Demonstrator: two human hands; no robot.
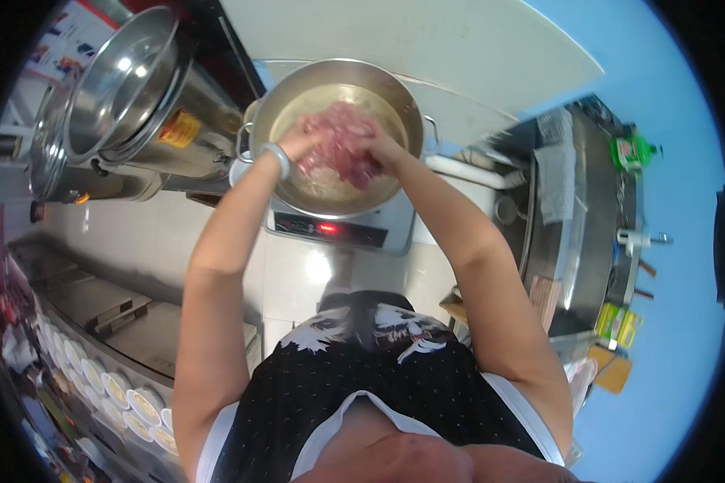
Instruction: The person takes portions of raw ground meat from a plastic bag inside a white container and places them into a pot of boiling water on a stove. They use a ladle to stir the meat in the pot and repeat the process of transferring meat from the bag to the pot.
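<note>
Both of my hands hold a heap of raw red meat pieces [344,136] over a large two-handled stainless steel pot [332,71]. My left hand [301,142] grips the heap from the left, a pale bangle around its wrist. On the other side my right hand [382,150] presses against the meat, its fingers partly hidden by the pieces. Pale, cloudy liquid [326,188] lies in the pot below. Beneath the pot is an induction cooker [338,232] with a lit red display on its front panel.
Stacked steel basins [124,84] rest on tall steel containers [199,142] at the left. To the right is a steel counter [586,253] with a cloth [556,175] and a green bottle [631,152]. Filled white bowls [115,389] line the lower left. A white pipe [465,171] runs right of the pot.
</note>
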